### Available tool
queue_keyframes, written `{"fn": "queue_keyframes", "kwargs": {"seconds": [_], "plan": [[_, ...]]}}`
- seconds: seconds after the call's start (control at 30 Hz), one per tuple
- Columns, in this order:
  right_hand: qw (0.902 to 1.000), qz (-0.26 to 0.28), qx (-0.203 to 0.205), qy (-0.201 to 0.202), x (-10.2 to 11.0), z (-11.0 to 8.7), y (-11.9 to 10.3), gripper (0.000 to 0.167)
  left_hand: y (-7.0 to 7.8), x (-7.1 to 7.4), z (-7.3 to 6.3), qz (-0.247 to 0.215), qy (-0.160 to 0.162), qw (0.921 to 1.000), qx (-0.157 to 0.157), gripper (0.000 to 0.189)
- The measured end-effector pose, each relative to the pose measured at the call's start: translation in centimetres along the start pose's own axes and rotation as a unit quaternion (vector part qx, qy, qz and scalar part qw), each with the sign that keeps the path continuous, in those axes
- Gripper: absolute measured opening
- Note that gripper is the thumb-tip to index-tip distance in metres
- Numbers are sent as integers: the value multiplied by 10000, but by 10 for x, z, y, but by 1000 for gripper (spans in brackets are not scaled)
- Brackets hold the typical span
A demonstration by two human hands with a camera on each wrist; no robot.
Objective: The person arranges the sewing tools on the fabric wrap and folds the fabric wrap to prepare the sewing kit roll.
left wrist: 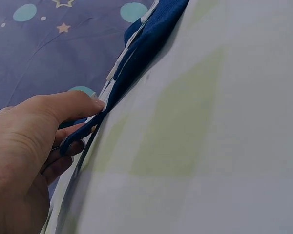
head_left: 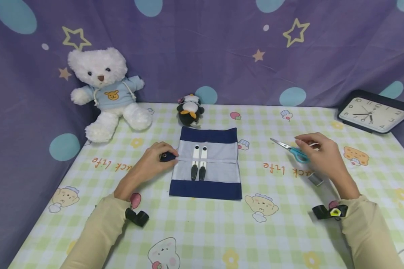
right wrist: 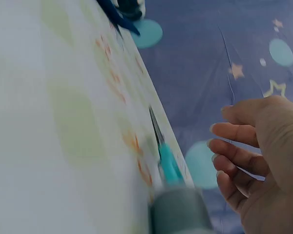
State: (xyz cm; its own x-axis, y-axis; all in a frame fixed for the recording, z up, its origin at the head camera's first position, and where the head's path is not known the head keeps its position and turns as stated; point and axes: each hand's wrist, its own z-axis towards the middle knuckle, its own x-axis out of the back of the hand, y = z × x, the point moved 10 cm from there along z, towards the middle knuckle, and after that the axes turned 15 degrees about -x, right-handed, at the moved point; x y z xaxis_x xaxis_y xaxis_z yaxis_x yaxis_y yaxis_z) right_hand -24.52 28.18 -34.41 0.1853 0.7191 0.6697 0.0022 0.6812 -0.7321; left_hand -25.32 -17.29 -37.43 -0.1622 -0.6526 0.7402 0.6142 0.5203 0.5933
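A navy-and-grey cloth roll [head_left: 205,189] lies unfolded at the table's middle. Two slim tools [head_left: 203,153], white above with black lower ends, sit side by side under its narrow band. At its left edge, my left hand [head_left: 151,160] pinches a navy tab [left wrist: 78,134] with a small round fastener between thumb and fingers. My right hand [head_left: 323,149] hovers over the blue-handled scissors [head_left: 299,154] with its fingers loosely bent and nothing between them. Below that hand lies a small dark grey spool-like cylinder [head_left: 315,179], large and blurred in the right wrist view.
A white teddy bear [head_left: 112,89] in a blue top leans at the back left. Behind the roll is a small penguin plush [head_left: 190,111]. At the back right stands a black-framed clock [head_left: 373,112]. A purple curtain [head_left: 222,48] hangs behind the checked tablecloth [head_left: 215,231].
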Motion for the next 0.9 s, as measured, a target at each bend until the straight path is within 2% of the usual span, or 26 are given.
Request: {"fn": "queue_keyframes", "kwargs": {"seconds": [0.17,0.33,0.53,0.9], "plan": [[9988,-329,-358,-32,12,-4,26,33,-1,0,0,-36,23,10000,-19,13],[9959,-632,-618,-168,13,-6,45,35,-1,0,0,-89,45,9999,-26,13],[9935,-876,-678,-256,10,-7,53,34,-2,-1,0,-149,53,9999,22,12],[9892,-959,-973,-526,-2,-3,62,41,-4,-1,0,-152,44,9999,51,13]]}}
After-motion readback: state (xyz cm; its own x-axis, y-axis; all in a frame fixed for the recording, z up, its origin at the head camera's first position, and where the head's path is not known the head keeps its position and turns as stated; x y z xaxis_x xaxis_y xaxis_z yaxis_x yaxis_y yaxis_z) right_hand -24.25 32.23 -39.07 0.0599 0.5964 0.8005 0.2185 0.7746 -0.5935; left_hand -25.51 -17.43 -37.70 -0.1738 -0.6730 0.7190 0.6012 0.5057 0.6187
